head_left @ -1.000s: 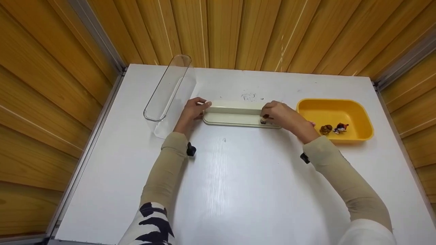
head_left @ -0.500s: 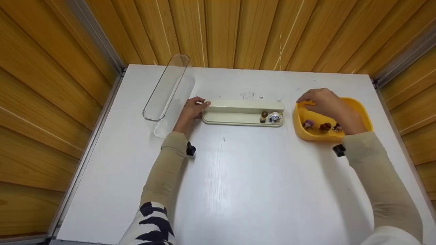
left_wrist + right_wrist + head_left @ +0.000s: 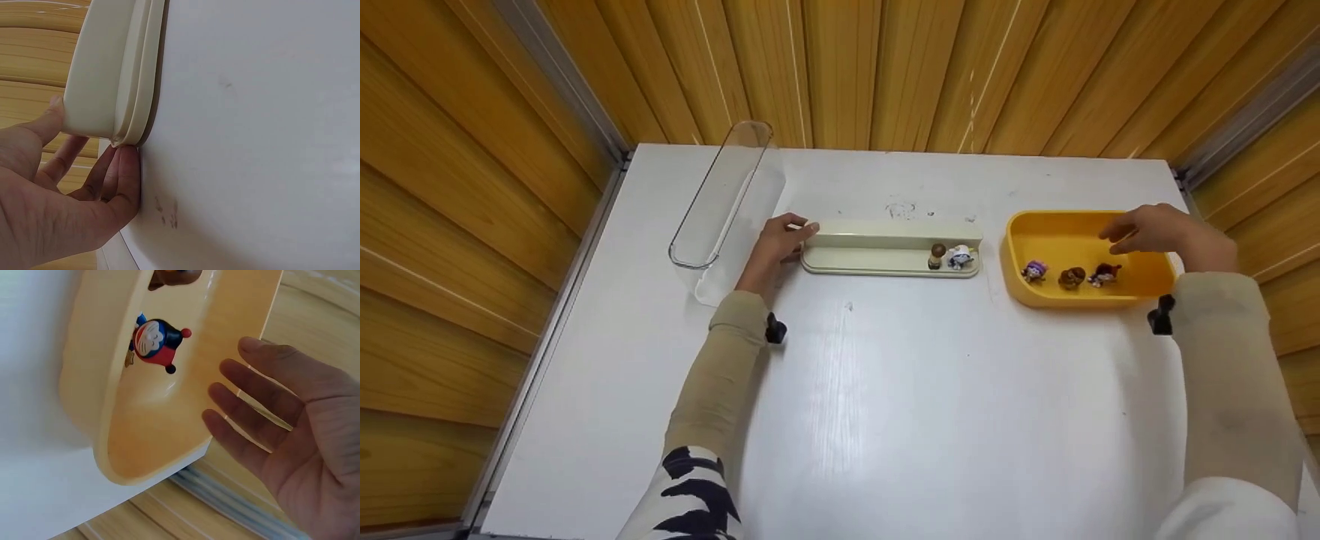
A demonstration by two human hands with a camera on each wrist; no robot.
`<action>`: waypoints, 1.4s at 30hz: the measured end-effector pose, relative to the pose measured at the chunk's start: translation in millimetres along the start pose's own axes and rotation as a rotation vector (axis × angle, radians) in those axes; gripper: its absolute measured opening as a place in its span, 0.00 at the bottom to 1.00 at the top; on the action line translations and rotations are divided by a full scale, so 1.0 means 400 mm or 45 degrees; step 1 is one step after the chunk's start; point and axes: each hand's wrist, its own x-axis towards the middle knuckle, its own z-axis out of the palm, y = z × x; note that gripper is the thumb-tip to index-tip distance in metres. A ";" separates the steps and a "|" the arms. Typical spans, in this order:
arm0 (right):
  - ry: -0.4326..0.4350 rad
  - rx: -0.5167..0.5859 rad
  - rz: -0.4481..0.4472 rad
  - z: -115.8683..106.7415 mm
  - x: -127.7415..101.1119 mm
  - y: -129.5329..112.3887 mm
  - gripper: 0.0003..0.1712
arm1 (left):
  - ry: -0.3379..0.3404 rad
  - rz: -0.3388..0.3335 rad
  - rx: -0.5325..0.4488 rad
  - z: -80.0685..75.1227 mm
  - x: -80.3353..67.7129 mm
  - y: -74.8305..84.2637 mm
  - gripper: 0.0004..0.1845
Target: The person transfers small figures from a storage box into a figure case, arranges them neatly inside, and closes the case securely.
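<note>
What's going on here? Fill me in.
A person is working with small figures at a white table. The left hand touches the end of a cream stand, where two figures stand. The right hand hovers open over a yellow bin holding three more figures. A clear cover lies aside.

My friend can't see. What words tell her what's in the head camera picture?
A right hand hovers open over a yellow tub with three small toy figures inside, on a white table. The left hand touches the end of a cream stand bearing two figures. A clear cover lies far left.
</note>
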 end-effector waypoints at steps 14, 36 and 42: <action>-0.256 0.353 0.221 0.002 0.011 -0.001 0.33 | 0.015 0.025 0.026 -0.003 0.000 0.001 0.24; -0.188 0.616 0.347 0.059 0.012 0.034 0.25 | 0.016 0.025 0.016 0.000 -0.008 -0.006 0.23; -0.217 0.637 0.377 0.060 0.022 0.035 0.24 | 0.012 0.041 0.022 0.001 -0.010 -0.005 0.24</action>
